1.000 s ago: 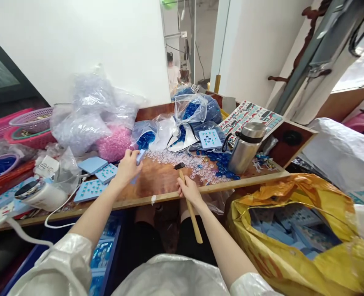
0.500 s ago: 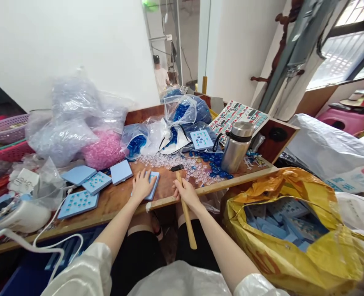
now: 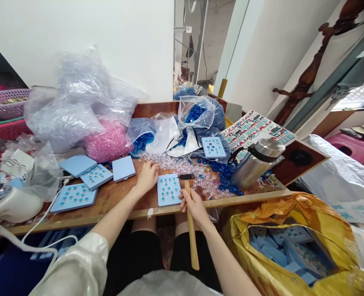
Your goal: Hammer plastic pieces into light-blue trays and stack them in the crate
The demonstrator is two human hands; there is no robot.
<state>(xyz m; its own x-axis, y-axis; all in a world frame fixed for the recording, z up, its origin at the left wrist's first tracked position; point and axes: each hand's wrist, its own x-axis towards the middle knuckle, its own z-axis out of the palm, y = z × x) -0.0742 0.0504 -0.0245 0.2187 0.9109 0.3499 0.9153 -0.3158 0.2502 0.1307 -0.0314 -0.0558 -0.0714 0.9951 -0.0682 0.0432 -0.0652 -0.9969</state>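
My right hand [image 3: 194, 203] is wrapped round the wooden handle of a hammer [image 3: 192, 234]. Its dark head [image 3: 186, 176] lies just beyond the upper right corner of a light blue square panel [image 3: 168, 193]. Small turquoise pieces are set in rows on this panel, which lies flat at the table's front edge. Left of the panel, my left hand [image 3: 147, 177] hovers over or rests on the wood, fingers loosely extended towards a pile of small clear rings [image 3: 182, 164]. Nothing shows in it, though its fingertips are partly hidden.
More blue panels [image 3: 77, 197] lie on the left. Bags of pink pieces [image 3: 107, 142] and blue pieces [image 3: 141, 139] line the back. A steel flask [image 3: 258, 162] stands among blue beads on the right. Beside the table, a yellow sack [image 3: 293, 218] holds many blue panels.
My left hand has come off the panel and moved away from it, towards the clear rings, leaving the panel's studded face uncovered. The hammer stays in my right hand. The view has tilted.
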